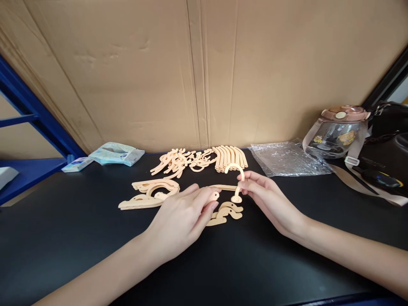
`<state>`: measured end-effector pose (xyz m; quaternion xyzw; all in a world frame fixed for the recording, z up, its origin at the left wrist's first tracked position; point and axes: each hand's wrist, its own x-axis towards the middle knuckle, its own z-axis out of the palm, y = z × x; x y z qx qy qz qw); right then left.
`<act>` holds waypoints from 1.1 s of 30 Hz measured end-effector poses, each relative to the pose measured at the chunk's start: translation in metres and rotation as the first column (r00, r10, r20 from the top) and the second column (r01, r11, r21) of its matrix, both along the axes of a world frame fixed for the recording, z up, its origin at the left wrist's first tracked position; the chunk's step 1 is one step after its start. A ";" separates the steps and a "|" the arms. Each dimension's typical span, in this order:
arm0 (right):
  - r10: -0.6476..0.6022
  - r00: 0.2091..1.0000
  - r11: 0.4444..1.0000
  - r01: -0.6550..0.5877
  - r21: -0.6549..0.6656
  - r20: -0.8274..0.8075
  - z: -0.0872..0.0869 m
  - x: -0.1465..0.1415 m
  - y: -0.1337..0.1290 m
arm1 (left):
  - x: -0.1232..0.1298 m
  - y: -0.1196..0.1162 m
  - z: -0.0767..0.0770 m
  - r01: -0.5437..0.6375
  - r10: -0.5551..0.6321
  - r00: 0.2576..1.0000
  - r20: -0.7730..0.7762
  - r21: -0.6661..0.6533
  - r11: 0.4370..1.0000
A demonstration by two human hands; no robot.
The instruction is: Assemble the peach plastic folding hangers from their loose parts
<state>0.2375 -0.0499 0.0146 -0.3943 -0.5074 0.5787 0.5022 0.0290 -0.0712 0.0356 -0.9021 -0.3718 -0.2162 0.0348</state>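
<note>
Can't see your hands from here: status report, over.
Left hand pinching beige, plastic-looking, round-ended piece. Right hand holding beige, plastic-looking hook upright. Beige, plastic-looking curved parts lying close by.

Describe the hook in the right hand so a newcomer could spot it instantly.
Start at the black table and find the right hand, just right of centre. Pinched there, the cream hook stands upright, arch on top and rounded foot below. Unlike the slats lined up behind it, it is hand-held and curls round like a cane's handle.
</note>
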 end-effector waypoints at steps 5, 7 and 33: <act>0.072 0.996 0.997 -0.074 -0.036 -0.046 0.000 0.004 0.006 | 0.002 0.005 -0.007 0.066 -0.069 0.996 -0.051 -0.058 0.996; 0.105 0.993 0.992 -0.108 -0.061 -0.059 -0.001 0.003 0.006 | 0.006 0.004 -0.007 0.098 -0.102 0.993 -0.063 -0.059 0.993; 0.191 0.971 0.971 -0.208 -0.116 -0.144 -0.005 0.003 0.005 | 0.004 0.002 -0.015 0.117 -0.111 0.992 0.066 -0.091 0.989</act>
